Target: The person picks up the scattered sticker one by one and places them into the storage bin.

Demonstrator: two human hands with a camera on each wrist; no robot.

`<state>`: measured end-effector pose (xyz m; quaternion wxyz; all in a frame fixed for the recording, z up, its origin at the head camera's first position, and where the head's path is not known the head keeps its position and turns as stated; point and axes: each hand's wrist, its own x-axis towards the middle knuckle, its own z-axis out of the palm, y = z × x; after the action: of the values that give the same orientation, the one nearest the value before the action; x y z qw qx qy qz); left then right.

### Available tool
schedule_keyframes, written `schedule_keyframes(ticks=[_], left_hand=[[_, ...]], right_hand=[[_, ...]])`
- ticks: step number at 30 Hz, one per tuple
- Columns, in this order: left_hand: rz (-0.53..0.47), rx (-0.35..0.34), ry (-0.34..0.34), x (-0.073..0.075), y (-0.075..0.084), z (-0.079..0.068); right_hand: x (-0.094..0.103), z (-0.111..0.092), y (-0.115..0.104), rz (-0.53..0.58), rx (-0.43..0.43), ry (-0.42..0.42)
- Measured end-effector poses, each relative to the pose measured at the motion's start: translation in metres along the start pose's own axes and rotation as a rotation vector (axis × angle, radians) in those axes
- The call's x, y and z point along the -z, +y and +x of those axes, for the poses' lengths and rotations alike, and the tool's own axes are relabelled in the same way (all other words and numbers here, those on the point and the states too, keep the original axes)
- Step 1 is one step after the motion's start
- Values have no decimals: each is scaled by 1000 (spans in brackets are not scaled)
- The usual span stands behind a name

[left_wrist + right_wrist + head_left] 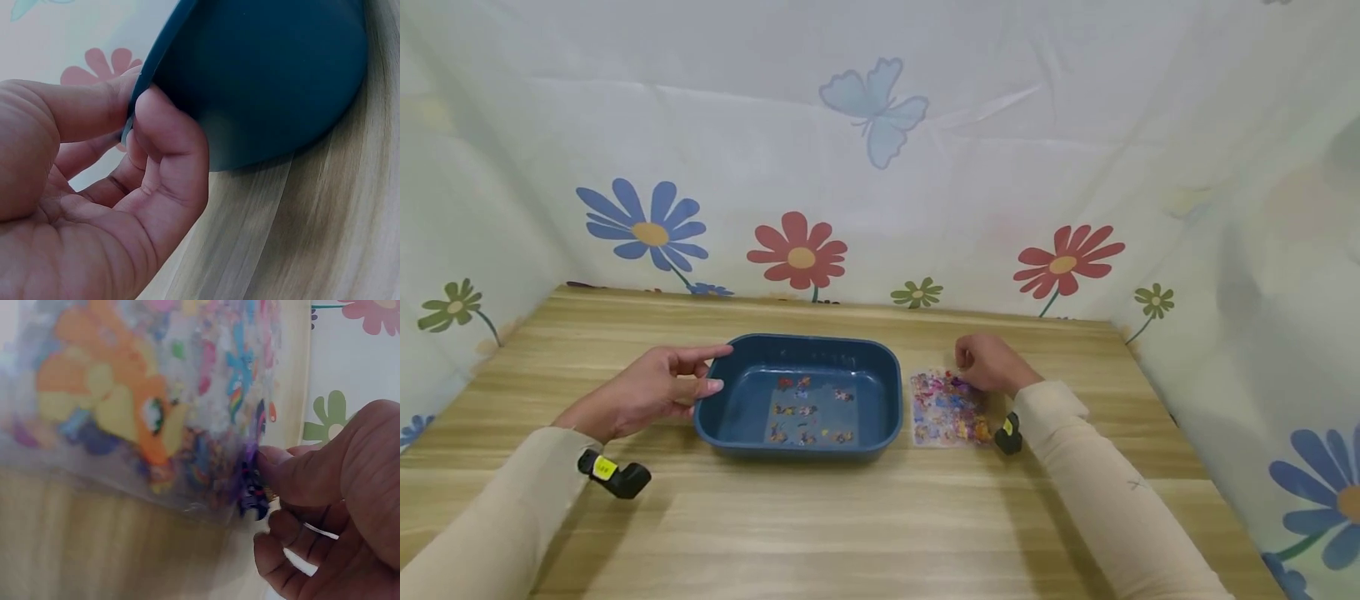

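Note:
A dark blue plastic basin [880, 450] stands on the wooden table. My left hand [651, 387] grips its left rim between thumb and fingers; the left wrist view also shows the basin wall [269, 81] pinched by that hand [106, 181]. To the right of the basin lies a clear sticker sheet [947, 408] printed with colourful cartoon ponies. My right hand [992, 364] is at its upper right corner. In the right wrist view, thumb and index finger of the right hand [325, 494] pinch the sheet [106, 387] at a purple pony picture.
Inside the basin, flat on its bottom, is another clear sheet [816, 414] with several small pony stickers. The wood-grain table [820, 533] ends at a flower-printed curtain [880, 192] behind and on both sides.

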<state>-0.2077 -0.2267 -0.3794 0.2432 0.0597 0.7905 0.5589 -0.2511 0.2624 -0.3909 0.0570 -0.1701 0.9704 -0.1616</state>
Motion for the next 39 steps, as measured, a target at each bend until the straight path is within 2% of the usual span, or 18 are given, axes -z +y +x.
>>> schedule_keyframes(ticks=[5, 11, 18, 24, 39], left_hand=[[4, -4, -2, 1, 0, -1], [6, 0, -3, -1, 2, 0], [0, -3, -2, -1, 2, 1], [-7, -2, -1, 0, 1, 1], [-13, 4, -4, 1, -1, 1]], right_hand=[[-4, -2, 1, 29, 18, 19], [-6, -6, 5, 64, -1, 39], [-1, -8, 10, 109, 0, 66], [1, -5, 15, 148, -30, 66], [8, -10, 17, 254, -29, 34]])
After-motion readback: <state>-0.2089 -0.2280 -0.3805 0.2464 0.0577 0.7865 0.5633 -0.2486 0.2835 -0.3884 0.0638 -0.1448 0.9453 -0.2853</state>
